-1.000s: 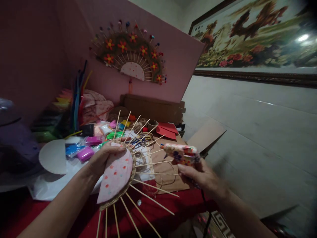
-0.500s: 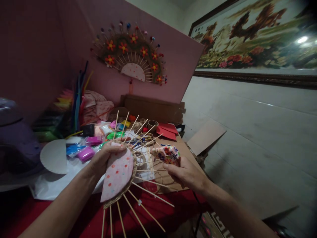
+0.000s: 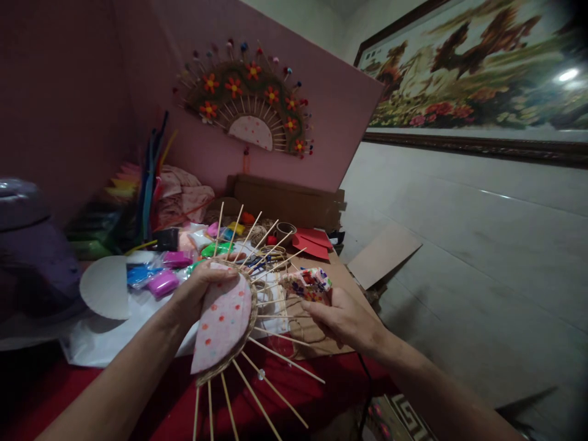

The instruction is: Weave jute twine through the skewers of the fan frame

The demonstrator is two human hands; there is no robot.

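head | left hand (image 3: 206, 284) grasping one dotted half-disc (image 3: 225, 321) | right hand (image 3: 343, 317) gripping one probable glue gun (image 3: 309, 283)

A stick fan (image 3: 225, 318) is in the left hand (image 3: 212, 283). Count from it like a clock. The glue gun (image 3: 307, 283) is between 2 and 3, in the right hand (image 3: 337, 318). Packets (image 3: 163, 283) lie at 10, cards (image 3: 312, 243) at 2. Cardboard (image 3: 289, 199) is behind, at 1. Another fan (image 3: 250, 104) is on the board (image 3: 342, 104) at 12.

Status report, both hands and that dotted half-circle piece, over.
Left hand gripping dotted half-circle piece near its top. Right hand holding flower-patterned tool. Sticks fanning from the piece, some between the hands; tool-to-stick contact unclear.
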